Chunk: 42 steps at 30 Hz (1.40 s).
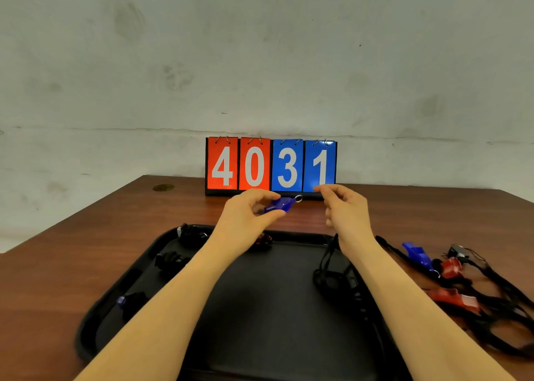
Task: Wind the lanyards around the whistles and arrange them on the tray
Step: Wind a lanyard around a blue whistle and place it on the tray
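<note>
A blue whistle [281, 204] sits just below the middle of the frame, raised above the far edge of the tray [260, 308], pinched between the thumb and curled fingers of the left hand [251, 210]. Its metal ring [298, 198] points toward the right of the frame. The left forearm runs up from the lower left, crossing over the tray, with the wrist bent slightly inward.

The right hand [345, 207] hovers just right of the whistle, fingers curled with thumb and forefinger drawn close together as if nipping something thin (whether a cord is actually between them I cannot tell). Its forearm comes up from the lower right corner, over the tray's right side.

A loose black lanyard [328, 271] hangs and pools on the right part of the tray, under the right wrist. Along the tray's left side lie three wound bundles [170, 260], one showing a bit of blue, and a red one [263, 240] lies near the far rim, partly hidden by the left wrist.

On the brown worktop [101, 236], in the right of the frame, lies a tangle of unwound whistles [442, 268], blue and red, with black cords. At the worktop's far edge stands a flip scoreboard [271, 165] reading 4 0 3 1, against a pale wall.
</note>
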### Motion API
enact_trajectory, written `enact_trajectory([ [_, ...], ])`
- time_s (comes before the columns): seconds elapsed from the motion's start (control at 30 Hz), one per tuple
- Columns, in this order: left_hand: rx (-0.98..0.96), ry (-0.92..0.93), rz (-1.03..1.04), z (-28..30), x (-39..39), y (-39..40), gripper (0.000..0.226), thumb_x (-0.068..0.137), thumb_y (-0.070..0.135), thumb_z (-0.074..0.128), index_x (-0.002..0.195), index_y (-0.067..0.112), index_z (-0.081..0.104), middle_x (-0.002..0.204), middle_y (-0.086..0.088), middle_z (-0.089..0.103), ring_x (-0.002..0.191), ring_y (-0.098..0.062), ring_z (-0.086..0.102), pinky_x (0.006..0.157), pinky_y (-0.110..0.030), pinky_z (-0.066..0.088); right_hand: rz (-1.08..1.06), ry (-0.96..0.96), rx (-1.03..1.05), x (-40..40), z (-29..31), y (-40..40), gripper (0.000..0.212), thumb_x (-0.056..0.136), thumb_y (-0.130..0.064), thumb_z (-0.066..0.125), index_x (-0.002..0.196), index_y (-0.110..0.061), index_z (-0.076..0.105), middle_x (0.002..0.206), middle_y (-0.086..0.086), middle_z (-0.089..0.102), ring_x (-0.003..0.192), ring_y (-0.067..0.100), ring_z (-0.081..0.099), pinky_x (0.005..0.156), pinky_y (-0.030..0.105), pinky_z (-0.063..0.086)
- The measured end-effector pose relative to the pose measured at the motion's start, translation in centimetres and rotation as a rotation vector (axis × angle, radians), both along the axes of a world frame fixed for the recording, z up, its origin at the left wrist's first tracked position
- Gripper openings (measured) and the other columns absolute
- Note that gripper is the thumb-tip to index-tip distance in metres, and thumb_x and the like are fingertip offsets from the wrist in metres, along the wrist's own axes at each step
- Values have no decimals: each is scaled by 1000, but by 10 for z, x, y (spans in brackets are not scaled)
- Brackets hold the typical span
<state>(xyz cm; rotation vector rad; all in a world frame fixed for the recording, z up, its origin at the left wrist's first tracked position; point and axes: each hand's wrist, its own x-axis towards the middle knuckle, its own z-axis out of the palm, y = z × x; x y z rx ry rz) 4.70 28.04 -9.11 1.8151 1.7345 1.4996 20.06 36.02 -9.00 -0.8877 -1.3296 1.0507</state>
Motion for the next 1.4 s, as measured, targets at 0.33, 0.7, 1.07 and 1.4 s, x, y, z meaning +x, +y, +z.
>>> enact_trajectory([
  [0.33,-22,-310,-89,6,-5,-8,37,87,7,58,123,15,57,101,-4,67,86,-13,67,82,-23,54,100,39,-85,11,6,0,25,96,-5,42,110,-9,62,78,3,59,51,6,36,39,13,32],
  [0.7,-43,-1049,-274,8,-3,-10,19,77,5,64,93,13,68,91,-7,70,69,-9,66,51,-18,51,73,-247,142,8,-1,-3,2,83,-8,65,82,-6,65,74,6,71,44,1,51,48,11,39],
  [1.07,27,-702,3,-2,6,-8,14,77,8,70,89,15,67,82,0,71,75,-9,69,66,-22,55,230,-994,734,-9,-2,-26,22,89,-21,59,109,-19,67,104,-4,68,95,9,61,85,29,51],
  [1.4,54,-273,6,-4,10,-9,18,81,11,67,87,28,68,84,12,68,83,-1,64,73,-13,50,13,-787,990,-4,-3,-20,26,89,-29,45,96,-16,67,95,-4,63,93,4,49,77,7,36],
])
